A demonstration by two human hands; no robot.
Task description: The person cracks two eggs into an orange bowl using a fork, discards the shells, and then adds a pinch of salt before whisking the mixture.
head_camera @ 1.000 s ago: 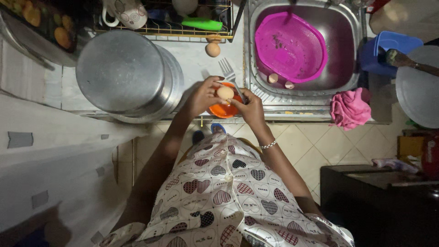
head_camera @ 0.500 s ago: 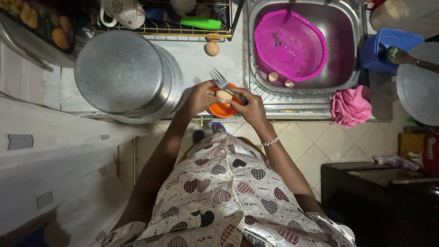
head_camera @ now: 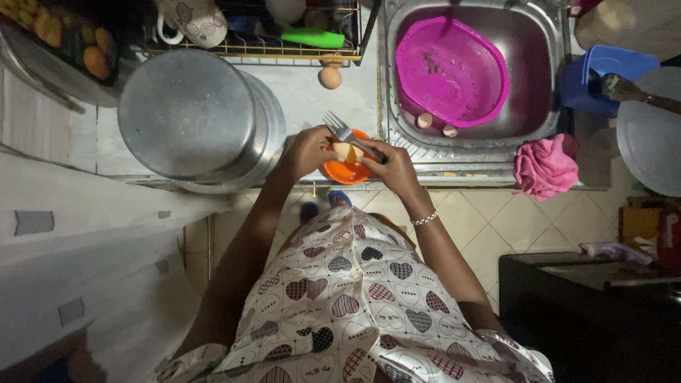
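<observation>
Egg over an orange bowl at the counter edge

A big round steel pot lid [head_camera: 188, 113] sits left on the pale counter [head_camera: 312, 106], a magenta plastic colander [head_camera: 450, 71] in the steel sink [head_camera: 546, 42] to the right; between them the small orange plastic bowl [head_camera: 345, 170] — the left hand [head_camera: 306, 150] closed round a pale egg [head_camera: 342, 150] over it, the right hand [head_camera: 390, 164] closed in a grip on a metal fork [head_camera: 340, 129] whose tines lie just above the egg.
</observation>
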